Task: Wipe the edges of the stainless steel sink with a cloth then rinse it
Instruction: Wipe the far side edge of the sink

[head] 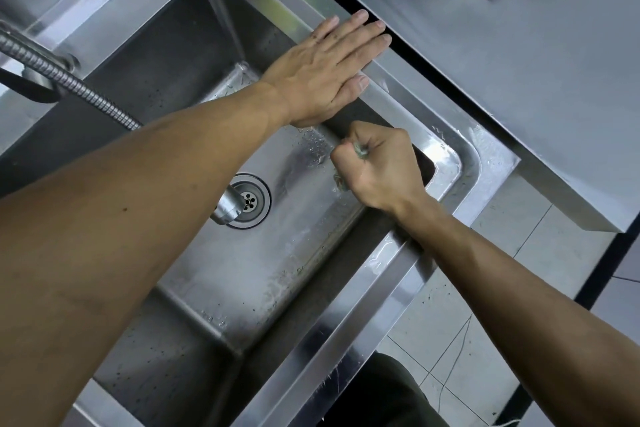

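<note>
1. Forearms enter from 7 and 4 o'clock, crossing the sink (478, 163) toward its far side; a dark-clothed leg shows at 6 o'clock over a tiled floor (498, 253).
2. Right hand (381, 168), at centre, is clenched tight around the cloth (362, 149); only a grey scrap shows between the curled fingers, and another below the fist. It is held over the basin's 2 o'clock corner, just inside the rim.
3. Left hand (332, 69), farther out at 12 o'clock, lies flat, fingers straight and together, pressed on the far rim, gripping nothing.
4. Key relation: the wet corner rim lies at 3 o'clock of the fist, its edges running 10-to-4 and 1-to-7. The right hand is nearer and appears best placed to wipe it.
5. Drain (254, 201) sits at 8 o'clock of the fist, with the spray head (227, 206) over it and its hose (69, 80) leading off toward 10 o'clock.
</note>
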`<action>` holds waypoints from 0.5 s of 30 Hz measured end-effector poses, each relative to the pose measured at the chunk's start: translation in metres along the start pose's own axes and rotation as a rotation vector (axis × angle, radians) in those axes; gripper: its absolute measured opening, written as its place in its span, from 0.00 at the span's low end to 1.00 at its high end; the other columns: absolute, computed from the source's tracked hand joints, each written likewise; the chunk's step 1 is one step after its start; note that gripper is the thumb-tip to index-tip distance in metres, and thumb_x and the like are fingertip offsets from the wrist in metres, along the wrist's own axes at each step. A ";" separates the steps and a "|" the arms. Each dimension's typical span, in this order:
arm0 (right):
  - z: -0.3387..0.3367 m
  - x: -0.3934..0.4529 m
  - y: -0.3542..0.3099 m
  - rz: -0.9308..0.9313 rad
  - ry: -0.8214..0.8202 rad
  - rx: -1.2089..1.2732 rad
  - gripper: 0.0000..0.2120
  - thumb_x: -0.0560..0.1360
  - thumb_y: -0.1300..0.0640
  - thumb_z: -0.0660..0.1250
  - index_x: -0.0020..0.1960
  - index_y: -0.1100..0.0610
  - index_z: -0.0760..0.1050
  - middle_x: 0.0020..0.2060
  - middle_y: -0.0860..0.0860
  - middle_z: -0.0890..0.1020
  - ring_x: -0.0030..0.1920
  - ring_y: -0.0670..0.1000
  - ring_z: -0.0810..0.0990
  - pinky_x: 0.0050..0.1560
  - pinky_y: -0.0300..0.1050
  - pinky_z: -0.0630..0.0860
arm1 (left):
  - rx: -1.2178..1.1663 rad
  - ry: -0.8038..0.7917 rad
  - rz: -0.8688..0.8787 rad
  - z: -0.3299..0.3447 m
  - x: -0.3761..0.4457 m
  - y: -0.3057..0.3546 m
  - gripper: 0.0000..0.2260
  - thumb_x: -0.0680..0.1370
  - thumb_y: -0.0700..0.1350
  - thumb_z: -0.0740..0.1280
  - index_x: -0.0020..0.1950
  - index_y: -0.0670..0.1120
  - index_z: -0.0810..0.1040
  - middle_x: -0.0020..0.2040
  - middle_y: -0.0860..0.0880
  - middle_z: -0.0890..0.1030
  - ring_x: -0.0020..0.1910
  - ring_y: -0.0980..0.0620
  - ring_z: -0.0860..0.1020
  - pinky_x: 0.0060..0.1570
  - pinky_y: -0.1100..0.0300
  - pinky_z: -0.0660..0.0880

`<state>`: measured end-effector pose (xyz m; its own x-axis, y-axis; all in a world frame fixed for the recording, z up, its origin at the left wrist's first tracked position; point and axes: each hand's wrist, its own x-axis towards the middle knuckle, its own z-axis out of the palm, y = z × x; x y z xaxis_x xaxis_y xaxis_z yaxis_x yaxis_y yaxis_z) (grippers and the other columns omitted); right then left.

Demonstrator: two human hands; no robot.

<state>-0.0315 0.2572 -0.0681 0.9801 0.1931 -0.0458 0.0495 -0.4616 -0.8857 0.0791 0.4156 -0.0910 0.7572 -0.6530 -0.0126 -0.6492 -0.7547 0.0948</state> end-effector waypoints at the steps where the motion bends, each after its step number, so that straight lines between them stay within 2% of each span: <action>1: -0.006 0.000 -0.002 -0.053 0.010 -0.115 0.19 0.76 0.59 0.68 0.30 0.55 0.64 0.24 0.51 0.71 0.27 0.53 0.71 0.30 0.50 0.70 | -0.003 0.000 0.002 0.000 0.000 0.000 0.27 0.87 0.54 0.43 0.86 0.47 0.45 0.86 0.48 0.46 0.85 0.48 0.44 0.83 0.49 0.42; 2: -0.013 -0.001 -0.005 -0.118 0.019 -0.216 0.18 0.78 0.55 0.69 0.33 0.54 0.65 0.26 0.49 0.71 0.29 0.52 0.70 0.32 0.50 0.70 | -0.011 0.000 0.004 -0.001 0.000 0.001 0.27 0.87 0.54 0.44 0.86 0.47 0.45 0.86 0.48 0.47 0.85 0.48 0.44 0.83 0.49 0.42; 5: -0.045 -0.009 -0.027 -0.167 -0.038 -0.367 0.16 0.78 0.44 0.72 0.49 0.55 0.71 0.41 0.47 0.75 0.41 0.47 0.71 0.41 0.37 0.70 | -0.028 0.003 0.000 -0.002 0.000 0.001 0.27 0.87 0.54 0.44 0.86 0.47 0.47 0.86 0.48 0.48 0.85 0.48 0.45 0.83 0.49 0.42; 6: -0.060 -0.014 -0.032 -0.144 -0.058 -0.401 0.17 0.78 0.45 0.73 0.53 0.55 0.71 0.47 0.47 0.75 0.45 0.47 0.72 0.44 0.36 0.69 | -0.034 0.003 0.000 -0.002 0.000 0.002 0.27 0.88 0.54 0.44 0.86 0.47 0.47 0.86 0.48 0.48 0.85 0.48 0.44 0.83 0.49 0.42; 9: -0.104 -0.039 -0.044 -0.108 -0.031 -0.529 0.16 0.77 0.58 0.73 0.60 0.55 0.70 0.57 0.48 0.70 0.57 0.50 0.69 0.53 0.37 0.68 | -0.051 -0.010 0.003 -0.001 -0.001 0.001 0.27 0.88 0.55 0.44 0.86 0.48 0.46 0.86 0.48 0.47 0.85 0.48 0.43 0.82 0.50 0.39; 11: -0.118 -0.059 -0.033 -0.076 -0.027 -0.658 0.18 0.80 0.54 0.69 0.67 0.56 0.70 0.69 0.54 0.66 0.71 0.56 0.65 0.68 0.48 0.68 | -0.046 -0.018 -0.004 0.000 0.001 0.000 0.27 0.87 0.56 0.43 0.86 0.49 0.45 0.86 0.49 0.46 0.84 0.49 0.42 0.82 0.49 0.40; 12: -0.116 -0.067 -0.023 -0.047 -0.043 -0.773 0.23 0.82 0.48 0.65 0.73 0.57 0.67 0.77 0.57 0.60 0.79 0.61 0.57 0.77 0.58 0.62 | -0.042 -0.022 -0.010 0.000 0.002 0.001 0.28 0.87 0.57 0.42 0.86 0.49 0.44 0.86 0.49 0.46 0.84 0.49 0.42 0.83 0.48 0.40; 13: -0.109 -0.077 -0.008 -0.013 -0.066 -0.892 0.29 0.84 0.41 0.59 0.79 0.56 0.62 0.82 0.59 0.52 0.82 0.63 0.47 0.80 0.67 0.51 | -0.038 -0.027 -0.014 0.001 0.002 0.002 0.28 0.87 0.57 0.42 0.86 0.49 0.44 0.86 0.49 0.45 0.84 0.49 0.41 0.83 0.48 0.41; 14: -0.101 -0.086 0.008 -0.003 -0.086 -0.966 0.33 0.84 0.38 0.54 0.83 0.55 0.56 0.83 0.60 0.46 0.83 0.64 0.41 0.79 0.71 0.45 | -0.032 -0.029 -0.017 0.002 0.003 0.002 0.28 0.87 0.57 0.42 0.86 0.49 0.44 0.86 0.49 0.45 0.84 0.49 0.41 0.83 0.47 0.40; 15: -0.093 -0.092 0.020 -0.027 -0.087 -0.955 0.33 0.85 0.38 0.52 0.84 0.54 0.54 0.83 0.61 0.45 0.83 0.63 0.39 0.79 0.71 0.45 | -0.023 -0.025 -0.023 0.003 0.003 0.003 0.28 0.87 0.57 0.42 0.86 0.48 0.44 0.86 0.48 0.45 0.84 0.49 0.41 0.83 0.47 0.40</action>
<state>-0.1031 0.1496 -0.0386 0.9605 0.2598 -0.0995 0.2452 -0.9595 -0.1385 0.0788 0.4114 -0.0934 0.7698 -0.6371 -0.0397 -0.6296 -0.7681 0.1169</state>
